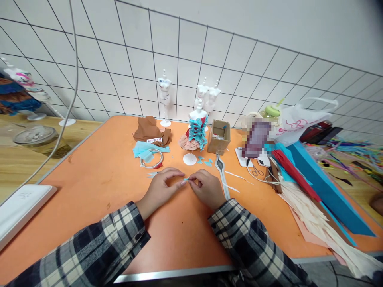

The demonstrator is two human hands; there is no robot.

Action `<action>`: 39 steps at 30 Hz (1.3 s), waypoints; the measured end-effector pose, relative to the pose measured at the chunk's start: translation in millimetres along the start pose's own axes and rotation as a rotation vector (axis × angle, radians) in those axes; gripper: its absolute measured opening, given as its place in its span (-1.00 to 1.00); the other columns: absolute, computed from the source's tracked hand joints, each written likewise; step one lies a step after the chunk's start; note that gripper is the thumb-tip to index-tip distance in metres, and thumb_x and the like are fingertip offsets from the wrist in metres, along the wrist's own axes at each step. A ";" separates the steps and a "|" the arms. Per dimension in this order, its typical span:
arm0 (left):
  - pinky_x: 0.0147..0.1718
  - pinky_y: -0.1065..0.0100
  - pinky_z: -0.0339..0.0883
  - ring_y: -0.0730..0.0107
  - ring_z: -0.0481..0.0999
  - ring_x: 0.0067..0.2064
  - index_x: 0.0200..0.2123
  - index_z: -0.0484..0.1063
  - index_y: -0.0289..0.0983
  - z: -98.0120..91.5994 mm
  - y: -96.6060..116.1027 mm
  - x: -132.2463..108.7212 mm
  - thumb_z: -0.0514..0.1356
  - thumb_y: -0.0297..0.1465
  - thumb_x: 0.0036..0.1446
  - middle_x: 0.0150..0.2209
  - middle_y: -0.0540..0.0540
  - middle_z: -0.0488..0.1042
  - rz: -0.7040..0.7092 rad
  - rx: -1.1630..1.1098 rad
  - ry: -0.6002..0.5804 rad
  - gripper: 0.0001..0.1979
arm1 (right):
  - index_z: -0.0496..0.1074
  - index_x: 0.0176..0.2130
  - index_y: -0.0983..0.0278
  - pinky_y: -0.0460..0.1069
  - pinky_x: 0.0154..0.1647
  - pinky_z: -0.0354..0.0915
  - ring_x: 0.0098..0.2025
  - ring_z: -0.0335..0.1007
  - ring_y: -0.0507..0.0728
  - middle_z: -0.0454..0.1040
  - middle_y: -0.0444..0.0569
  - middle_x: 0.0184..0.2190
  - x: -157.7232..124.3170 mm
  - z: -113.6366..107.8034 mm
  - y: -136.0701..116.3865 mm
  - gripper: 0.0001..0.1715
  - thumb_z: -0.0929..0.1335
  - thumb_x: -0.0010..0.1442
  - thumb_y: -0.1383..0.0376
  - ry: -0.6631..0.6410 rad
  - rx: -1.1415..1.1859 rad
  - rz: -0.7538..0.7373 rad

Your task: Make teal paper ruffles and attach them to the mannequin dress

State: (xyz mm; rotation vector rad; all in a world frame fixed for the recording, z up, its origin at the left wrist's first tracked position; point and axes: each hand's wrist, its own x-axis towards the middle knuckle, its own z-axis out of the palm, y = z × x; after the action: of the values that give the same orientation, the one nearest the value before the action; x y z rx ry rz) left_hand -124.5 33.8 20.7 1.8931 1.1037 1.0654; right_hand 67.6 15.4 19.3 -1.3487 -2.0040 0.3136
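A small light-blue piece (186, 179), like thin paper or cloth, sits between my two hands just above the table. My left hand (164, 186) has thumb and forefinger closing on its left side. On the other side my right hand (206, 186) pinches it, the other fingers curled in. Past my hands lie several small blue bows (208, 162). Behind them stands a miniature dress form (197, 131) in a ruffled blue, red and pink dress on a white round base (190, 159). Small scissors (153, 174) lie beside my left hand, partly hidden.
A cardboard box (220, 137) stands right of the dressed form. Left are brown fabric (147, 129), blue sheets (140, 150) and a coiled white cable (151, 158). White forms (164, 95) stand by the wall. Right lie a grey strap-like item (222, 171), scissors (257, 171) and paper strips (308, 207).
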 end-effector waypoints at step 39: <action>-0.12 0.26 0.38 0.22 0.53 -0.15 -0.17 0.51 -0.26 4.3 -1.0 0.6 0.28 -0.14 0.05 -0.20 -0.13 0.58 -0.280 -0.298 0.052 -0.64 | 0.39 -0.36 0.28 -0.19 -0.78 0.09 -0.63 0.19 -0.06 0.35 -0.20 -0.55 3.4 12.2 -8.2 -0.64 0.45 -0.05 0.08 -0.082 0.949 0.645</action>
State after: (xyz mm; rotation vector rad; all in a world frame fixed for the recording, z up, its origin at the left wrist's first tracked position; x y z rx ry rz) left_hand -120.9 34.0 18.2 1.4392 1.1297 1.0571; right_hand 52.9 17.0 16.2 -1.2613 -1.1061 1.4131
